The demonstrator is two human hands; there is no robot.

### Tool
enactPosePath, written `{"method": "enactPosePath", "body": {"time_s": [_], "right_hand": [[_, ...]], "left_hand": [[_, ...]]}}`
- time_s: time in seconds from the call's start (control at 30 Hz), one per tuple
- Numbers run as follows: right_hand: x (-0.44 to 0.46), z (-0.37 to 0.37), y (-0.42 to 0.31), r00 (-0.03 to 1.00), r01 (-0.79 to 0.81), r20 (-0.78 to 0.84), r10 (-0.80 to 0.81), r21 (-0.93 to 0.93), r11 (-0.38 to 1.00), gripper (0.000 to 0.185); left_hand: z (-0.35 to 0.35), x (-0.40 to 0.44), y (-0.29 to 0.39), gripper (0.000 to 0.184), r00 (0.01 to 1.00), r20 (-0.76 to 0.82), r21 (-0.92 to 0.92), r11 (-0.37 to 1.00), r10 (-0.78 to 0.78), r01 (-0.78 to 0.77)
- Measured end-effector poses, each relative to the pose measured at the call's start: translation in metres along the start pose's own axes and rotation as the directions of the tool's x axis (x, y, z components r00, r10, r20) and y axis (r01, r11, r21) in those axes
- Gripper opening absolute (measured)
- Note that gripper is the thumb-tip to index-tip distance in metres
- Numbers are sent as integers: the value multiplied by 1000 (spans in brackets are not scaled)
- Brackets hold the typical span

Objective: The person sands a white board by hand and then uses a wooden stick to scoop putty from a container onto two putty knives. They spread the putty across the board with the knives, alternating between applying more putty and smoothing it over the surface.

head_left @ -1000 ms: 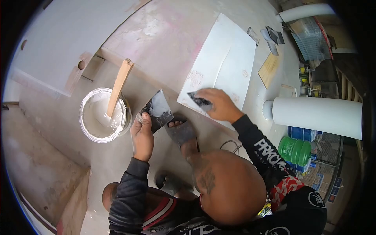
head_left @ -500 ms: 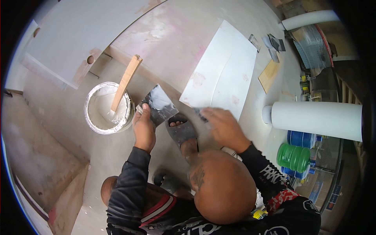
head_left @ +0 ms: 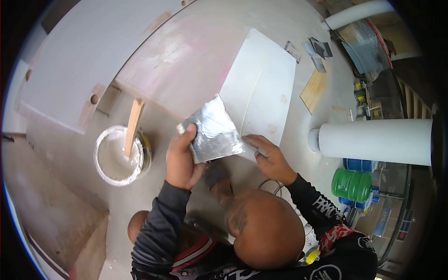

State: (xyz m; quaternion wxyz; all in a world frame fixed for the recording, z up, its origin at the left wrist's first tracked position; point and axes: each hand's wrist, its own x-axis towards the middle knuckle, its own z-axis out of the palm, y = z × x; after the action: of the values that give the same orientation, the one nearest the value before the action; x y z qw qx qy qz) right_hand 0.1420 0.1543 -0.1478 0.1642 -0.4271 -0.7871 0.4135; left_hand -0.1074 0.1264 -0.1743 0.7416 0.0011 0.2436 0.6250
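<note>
My left hand (head_left: 181, 156) grips a square metal plate (head_left: 217, 140) by its left edge, thumb on top. White putty (head_left: 214, 116) is smeared over the plate's upper part. Close to the plate's right corner, my right hand (head_left: 270, 158) has its fingers closed on a flat, thin scraper (head_left: 248, 151), blurred and partly hidden by the hand. Beyond the hands lies a white panel (head_left: 266, 84) with a raised line along it. On the left stands a bucket (head_left: 96, 161) of white putty, with a wooden stick (head_left: 134, 122) leaning in it.
Several sanding pieces (head_left: 320, 47) and a wooden board (head_left: 311, 93) lie beyond the panel. A white cylinder (head_left: 373, 142) is at right, near a green water jug (head_left: 352, 185). A large grey panel (head_left: 93, 60) fills the upper left. My knee (head_left: 268, 228) is below my right hand.
My left hand has brought the plate rightward, turning its shiny face more toward me. My right hand has come lower, with the scraper near the plate's corner. The whole view has shifted slightly.
</note>
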Motion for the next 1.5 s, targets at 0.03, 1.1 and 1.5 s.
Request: {"method": "enactPosePath", "body": {"time_s": [0.03, 1.1, 1.5], "right_hand": [[-5, 2, 9, 905, -381, -16, 426, 414, 826, 44], [283, -232, 272, 958, -125, -266, -110, -729, 673, 40], [331, -276, 274, 816, -578, -430, 387, -594, 560, 40]], "left_hand": [[4, 1, -2, 38, 951, 87, 523, 799, 297, -298], [-78, 25, 16, 53, 839, 114, 973, 111, 533, -203], [-88, 20, 13, 54, 836, 23, 954, 238, 548, -181]]}}
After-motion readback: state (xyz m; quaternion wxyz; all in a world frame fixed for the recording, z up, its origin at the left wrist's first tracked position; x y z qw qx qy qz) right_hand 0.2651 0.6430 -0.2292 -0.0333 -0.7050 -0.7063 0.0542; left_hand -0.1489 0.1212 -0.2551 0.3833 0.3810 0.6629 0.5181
